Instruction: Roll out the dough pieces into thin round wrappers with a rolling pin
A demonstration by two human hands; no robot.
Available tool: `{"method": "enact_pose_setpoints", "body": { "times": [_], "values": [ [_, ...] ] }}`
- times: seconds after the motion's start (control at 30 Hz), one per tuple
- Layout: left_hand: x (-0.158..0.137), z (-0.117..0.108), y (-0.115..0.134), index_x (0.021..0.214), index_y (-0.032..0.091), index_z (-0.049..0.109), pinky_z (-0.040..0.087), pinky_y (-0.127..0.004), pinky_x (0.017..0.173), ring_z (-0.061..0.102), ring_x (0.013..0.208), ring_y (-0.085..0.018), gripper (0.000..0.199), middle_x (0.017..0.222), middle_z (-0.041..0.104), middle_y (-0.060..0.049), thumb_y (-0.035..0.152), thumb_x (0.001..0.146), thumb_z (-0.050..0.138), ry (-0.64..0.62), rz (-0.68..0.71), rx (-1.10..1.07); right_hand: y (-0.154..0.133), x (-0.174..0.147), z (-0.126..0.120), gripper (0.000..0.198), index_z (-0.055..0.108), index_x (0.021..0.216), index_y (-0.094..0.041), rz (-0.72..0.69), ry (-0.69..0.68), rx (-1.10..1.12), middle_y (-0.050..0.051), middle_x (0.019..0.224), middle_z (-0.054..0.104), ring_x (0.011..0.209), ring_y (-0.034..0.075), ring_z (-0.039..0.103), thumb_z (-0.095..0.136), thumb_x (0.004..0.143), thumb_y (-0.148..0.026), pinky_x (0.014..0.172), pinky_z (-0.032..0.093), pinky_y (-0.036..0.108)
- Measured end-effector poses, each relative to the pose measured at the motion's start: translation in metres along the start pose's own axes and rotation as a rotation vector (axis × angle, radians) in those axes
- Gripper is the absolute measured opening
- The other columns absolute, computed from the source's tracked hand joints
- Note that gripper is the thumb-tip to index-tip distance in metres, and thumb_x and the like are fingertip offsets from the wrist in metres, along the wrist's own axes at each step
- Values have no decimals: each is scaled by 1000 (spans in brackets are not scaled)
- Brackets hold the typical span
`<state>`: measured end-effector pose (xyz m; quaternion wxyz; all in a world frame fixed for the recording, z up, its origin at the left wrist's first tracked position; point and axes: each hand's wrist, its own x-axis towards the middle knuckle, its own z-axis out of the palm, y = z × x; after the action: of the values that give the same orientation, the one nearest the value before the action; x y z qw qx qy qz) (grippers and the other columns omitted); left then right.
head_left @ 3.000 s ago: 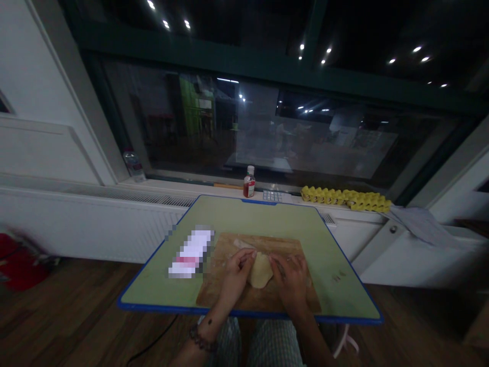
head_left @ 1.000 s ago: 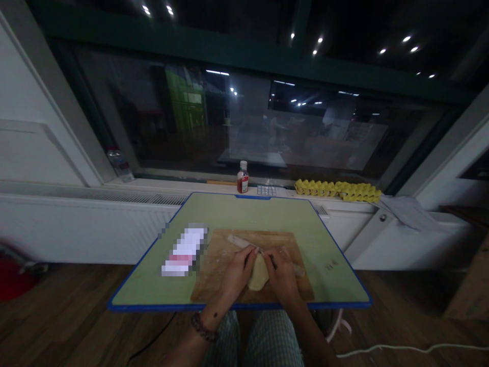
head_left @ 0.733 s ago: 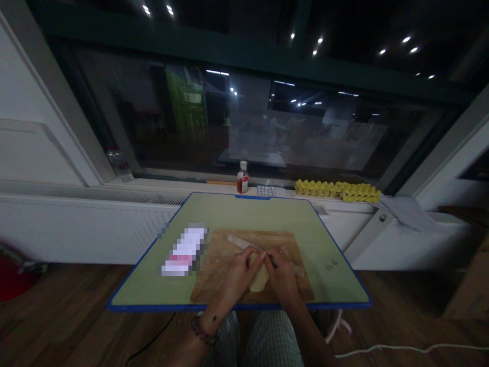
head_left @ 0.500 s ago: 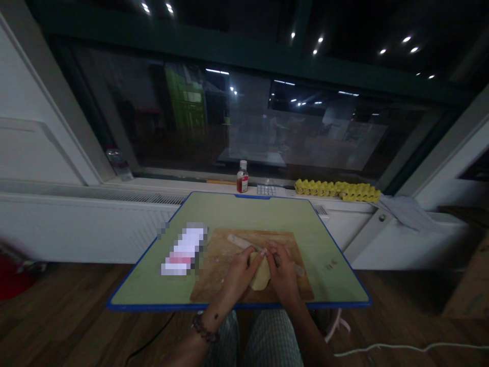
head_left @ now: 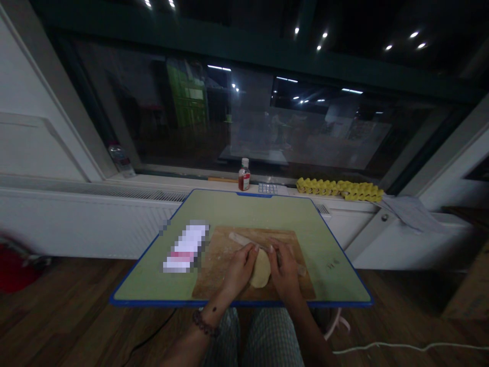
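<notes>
A flat, rounded piece of pale dough [head_left: 260, 270] lies over the wooden board [head_left: 214, 255], between my two hands. My left hand [head_left: 241, 265] grips its upper left edge, thumb and fingers close together. Opposite it, my right hand [head_left: 283, 267] holds the upper right edge with bent fingers. Behind the hands a floury rolling pin [head_left: 240, 239] lies slanted across the board; its middle is hidden by them.
The board rests on a green, blue-edged table [head_left: 244, 209]. A phone-like, blurred-out item [head_left: 187, 247] lies left of the board. On the windowsill stand a red-filled bottle [head_left: 244, 176], a yellow egg tray [head_left: 338, 188] and a clear plastic bottle [head_left: 121, 160].
My fingertips have moved apart at the top of the dough, and more of its surface shows between the hands. The rolling pin stays in place on the board.
</notes>
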<state>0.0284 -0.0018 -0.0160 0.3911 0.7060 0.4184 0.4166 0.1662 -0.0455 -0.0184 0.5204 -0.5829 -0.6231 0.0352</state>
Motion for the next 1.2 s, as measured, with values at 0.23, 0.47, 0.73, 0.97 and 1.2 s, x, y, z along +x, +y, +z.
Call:
{"method": "enact_pose_setpoints", "body": {
  "times": [0.23,0.47,0.73,0.97,1.2],
  "values": [
    [-1,-2,-2,88,19,64,50,-34,79,66,83,-24,36,86,71,-7,46,92,41,111,-44,-29,-3,-2,-2,28,62,115,-21,-120,-89,-266,5,105,71,102,25,56,41,101,-33,95,35,41],
    [2,-2,-3,86,20,63,52,-36,86,66,88,-24,45,89,72,-8,55,92,37,257,-84,-132,-9,1,-4,32,65,77,-23,-120,-105,-432,2,83,68,90,22,54,45,100,-36,89,30,37],
    [0,-2,-3,86,19,66,51,-35,84,67,87,-24,48,88,73,-8,56,94,37,196,-111,-144,2,2,-3,35,68,81,-23,-44,-107,-423,3,86,70,92,24,55,42,101,-36,91,30,39],
    [-2,-8,5,89,19,66,48,-29,69,62,75,-20,33,82,70,-4,46,91,47,144,1,-49,5,2,-2,38,68,93,-21,-27,-111,-414,6,92,70,93,25,56,33,103,-34,90,36,40],
    [-1,-10,2,80,20,61,47,-29,65,61,70,-20,34,72,64,-2,44,93,41,263,-16,-2,10,-5,4,32,67,105,-19,-33,-145,-625,11,103,70,98,26,59,35,101,-24,89,39,40]
  ]
}}
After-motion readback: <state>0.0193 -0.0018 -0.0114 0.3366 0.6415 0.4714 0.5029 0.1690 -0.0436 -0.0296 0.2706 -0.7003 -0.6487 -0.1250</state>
